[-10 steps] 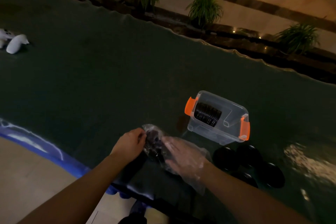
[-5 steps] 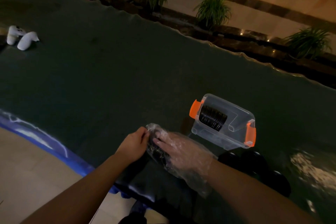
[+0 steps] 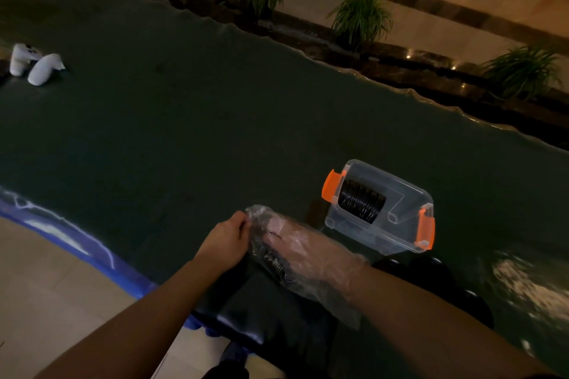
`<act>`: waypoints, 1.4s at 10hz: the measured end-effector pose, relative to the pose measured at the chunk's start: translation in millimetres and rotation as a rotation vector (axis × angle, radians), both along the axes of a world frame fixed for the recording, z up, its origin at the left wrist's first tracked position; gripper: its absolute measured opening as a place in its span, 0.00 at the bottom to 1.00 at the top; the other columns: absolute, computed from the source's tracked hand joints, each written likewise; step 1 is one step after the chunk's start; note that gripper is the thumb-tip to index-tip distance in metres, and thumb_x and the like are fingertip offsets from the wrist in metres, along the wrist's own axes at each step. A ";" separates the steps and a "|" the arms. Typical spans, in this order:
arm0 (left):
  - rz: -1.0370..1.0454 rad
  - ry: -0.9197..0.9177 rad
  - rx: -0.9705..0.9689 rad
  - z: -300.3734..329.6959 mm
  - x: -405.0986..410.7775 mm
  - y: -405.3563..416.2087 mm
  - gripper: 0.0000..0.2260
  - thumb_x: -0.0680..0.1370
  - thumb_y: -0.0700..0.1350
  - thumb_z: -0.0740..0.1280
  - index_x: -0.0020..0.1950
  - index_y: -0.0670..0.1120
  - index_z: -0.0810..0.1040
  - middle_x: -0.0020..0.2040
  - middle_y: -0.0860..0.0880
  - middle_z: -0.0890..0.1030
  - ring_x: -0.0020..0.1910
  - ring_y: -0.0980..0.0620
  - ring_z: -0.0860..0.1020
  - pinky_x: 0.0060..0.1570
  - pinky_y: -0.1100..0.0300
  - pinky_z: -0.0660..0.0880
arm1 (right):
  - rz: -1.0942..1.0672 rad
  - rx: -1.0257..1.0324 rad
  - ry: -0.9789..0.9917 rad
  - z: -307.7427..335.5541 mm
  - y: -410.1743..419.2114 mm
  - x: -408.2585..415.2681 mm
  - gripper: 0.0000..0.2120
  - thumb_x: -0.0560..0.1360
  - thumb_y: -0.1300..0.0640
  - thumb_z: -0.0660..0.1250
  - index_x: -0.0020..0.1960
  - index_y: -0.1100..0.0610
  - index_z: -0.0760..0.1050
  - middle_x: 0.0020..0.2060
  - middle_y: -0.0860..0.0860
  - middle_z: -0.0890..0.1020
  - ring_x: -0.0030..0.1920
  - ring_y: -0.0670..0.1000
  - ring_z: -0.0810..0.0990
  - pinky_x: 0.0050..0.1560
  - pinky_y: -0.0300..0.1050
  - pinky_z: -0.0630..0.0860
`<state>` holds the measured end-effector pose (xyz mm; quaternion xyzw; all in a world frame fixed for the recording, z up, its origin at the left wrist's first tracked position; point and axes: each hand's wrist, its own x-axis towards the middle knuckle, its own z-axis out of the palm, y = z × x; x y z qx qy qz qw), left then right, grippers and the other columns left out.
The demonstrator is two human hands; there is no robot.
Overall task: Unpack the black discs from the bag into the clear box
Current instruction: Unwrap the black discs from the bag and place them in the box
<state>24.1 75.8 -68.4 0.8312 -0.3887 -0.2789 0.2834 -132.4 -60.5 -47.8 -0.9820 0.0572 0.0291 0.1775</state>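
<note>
A clear plastic bag (image 3: 335, 295) lies on the dark green table near the front edge. My left hand (image 3: 226, 240) pinches the bag's closed far end. My right hand (image 3: 303, 251) is pushed deep inside the bag, fingers curled over dark discs (image 3: 272, 257) seen dimly through the plastic. To the right stands the clear box (image 3: 400, 224) with orange latches. A row of black discs (image 3: 360, 204) stands on edge in its left half. More black discs (image 3: 431, 268) lie on the table beside my right forearm.
Two white controllers (image 3: 34, 63) lie at the table's far left. The table's wavy back edge (image 3: 409, 92) borders a drop to a lit floor with potted plants (image 3: 360, 15). A blue strip (image 3: 92, 251) runs along the front edge.
My right hand has pushed further into the bag, toward its closed end. My left hand has stayed pinched on that end. The view has shifted slightly.
</note>
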 end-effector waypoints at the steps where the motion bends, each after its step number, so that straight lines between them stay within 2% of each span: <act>1: 0.004 -0.012 0.009 1.6 1.9 -3.0 0.07 0.84 0.48 0.59 0.49 0.48 0.73 0.36 0.48 0.80 0.34 0.49 0.80 0.37 0.50 0.76 | 0.068 -0.170 -0.063 -1.9 -4.5 -12.7 0.19 0.86 0.53 0.53 0.70 0.61 0.72 0.65 0.62 0.78 0.64 0.62 0.76 0.65 0.59 0.73; 2: -0.005 -0.033 0.029 3.9 2.2 -9.4 0.07 0.84 0.47 0.59 0.49 0.48 0.72 0.35 0.49 0.79 0.35 0.46 0.79 0.37 0.52 0.75 | 0.114 -0.099 0.054 -3.2 -6.8 -28.9 0.18 0.84 0.60 0.57 0.72 0.64 0.71 0.67 0.64 0.75 0.65 0.64 0.75 0.66 0.62 0.71; 3: -0.017 -0.052 0.037 6.1 1.4 -14.3 0.07 0.85 0.48 0.58 0.49 0.47 0.72 0.36 0.48 0.79 0.36 0.45 0.79 0.38 0.51 0.75 | 0.161 -0.124 0.043 -3.6 -8.7 -35.5 0.21 0.82 0.63 0.60 0.75 0.64 0.67 0.70 0.65 0.73 0.67 0.63 0.74 0.68 0.57 0.71; 4: -0.007 -0.068 0.053 8.6 5.2 -18.3 0.09 0.85 0.49 0.57 0.51 0.47 0.72 0.39 0.46 0.80 0.38 0.44 0.81 0.41 0.49 0.78 | 0.166 -0.171 -0.021 -8.9 -6.6 -38.1 0.19 0.80 0.66 0.64 0.71 0.65 0.71 0.64 0.63 0.78 0.62 0.60 0.78 0.66 0.50 0.74; 5: 0.013 -0.080 0.083 8.9 10.8 -19.3 0.08 0.85 0.49 0.56 0.51 0.47 0.72 0.40 0.46 0.80 0.39 0.45 0.80 0.42 0.50 0.77 | 0.176 -0.233 0.023 -3.8 -0.3 -50.3 0.22 0.82 0.62 0.62 0.75 0.61 0.66 0.69 0.60 0.73 0.70 0.59 0.71 0.72 0.51 0.67; 7: 0.072 -0.110 0.162 10.4 29.2 -16.5 0.04 0.83 0.47 0.60 0.52 0.47 0.71 0.45 0.43 0.81 0.44 0.40 0.82 0.47 0.48 0.78 | 0.182 -0.191 0.123 19.3 8.7 -82.8 0.24 0.81 0.65 0.61 0.76 0.59 0.65 0.72 0.60 0.69 0.74 0.61 0.64 0.72 0.58 0.66; 9: 0.175 -0.162 0.240 15.6 49.7 -9.9 0.02 0.82 0.43 0.61 0.53 0.45 0.69 0.51 0.37 0.82 0.49 0.34 0.82 0.48 0.46 0.77 | 0.252 -0.160 0.078 52.5 7.2 -107.4 0.31 0.74 0.66 0.70 0.75 0.58 0.65 0.72 0.59 0.70 0.75 0.59 0.63 0.76 0.54 0.63; 10: 0.228 -0.163 0.292 16.4 63.5 -4.7 0.08 0.82 0.44 0.60 0.58 0.41 0.72 0.55 0.33 0.81 0.53 0.32 0.81 0.54 0.42 0.77 | 0.182 -0.181 0.075 70.6 -6.1 -122.1 0.38 0.69 0.65 0.76 0.75 0.54 0.64 0.74 0.55 0.70 0.76 0.55 0.62 0.77 0.51 0.59; 11: 0.248 -0.135 0.291 17.5 65.3 -2.4 0.13 0.82 0.49 0.60 0.60 0.41 0.73 0.55 0.34 0.81 0.52 0.33 0.80 0.55 0.43 0.77 | 0.080 -0.157 0.082 87.6 -24.3 -132.5 0.41 0.68 0.64 0.78 0.76 0.51 0.64 0.74 0.52 0.71 0.77 0.51 0.63 0.77 0.51 0.60; 12: 0.240 -0.131 0.257 21.1 60.6 -2.4 0.23 0.80 0.55 0.63 0.69 0.42 0.70 0.62 0.35 0.78 0.56 0.34 0.78 0.54 0.43 0.75 | -0.057 -0.192 0.029 117.3 -61.0 -145.8 0.37 0.68 0.59 0.79 0.72 0.47 0.67 0.71 0.48 0.74 0.73 0.47 0.67 0.73 0.45 0.61; 13: 0.222 -0.184 0.247 24.4 56.5 -5.4 0.31 0.78 0.58 0.67 0.75 0.43 0.64 0.70 0.35 0.70 0.66 0.32 0.73 0.60 0.37 0.73 | -0.143 -0.216 0.020 136.9 -88.5 -151.9 0.35 0.67 0.57 0.79 0.70 0.45 0.68 0.69 0.48 0.75 0.72 0.47 0.70 0.72 0.45 0.61; 14: 0.199 -0.300 0.172 31.6 43.1 -16.1 0.34 0.75 0.58 0.69 0.75 0.46 0.62 0.72 0.37 0.66 0.69 0.32 0.67 0.61 0.31 0.72 | -0.154 -0.314 0.060 152.4 -127.5 -158.8 0.35 0.67 0.60 0.80 0.69 0.50 0.70 0.67 0.51 0.76 0.70 0.52 0.72 0.71 0.53 0.70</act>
